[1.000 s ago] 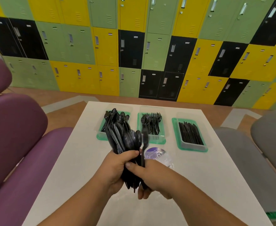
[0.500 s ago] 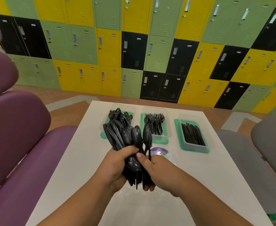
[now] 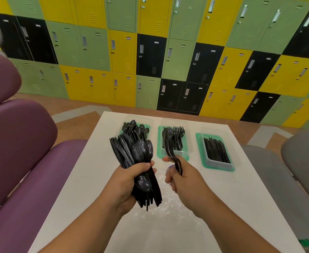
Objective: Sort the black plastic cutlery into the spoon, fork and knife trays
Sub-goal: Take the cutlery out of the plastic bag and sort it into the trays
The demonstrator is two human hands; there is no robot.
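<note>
Wall of green, yellow and black lockers [image 3: 168, 52] behind a white table [image 3: 88, 179], purple seats [image 3: 18, 152] to the left, grey seats [image 3: 299, 161] to the right. Along the table's far edge, three green-rimmed trays: spoon tray [image 3: 121, 131] toward the far left corner, fork tray [image 3: 159, 143] at the middle, knife tray [image 3: 200, 152] toward the right. Above the table's middle, left hand [image 3: 131, 181] closed around a thick bundle of black cutlery [image 3: 131, 152], spoon bowls fanned upward. Just beside it, right hand [image 3: 181, 176] pinching a single black piece [image 3: 169, 148], held upright in front of the fork tray; type hard to tell. Crumpled clear plastic wrap [image 3: 170, 203] on the table under the hands.
</note>
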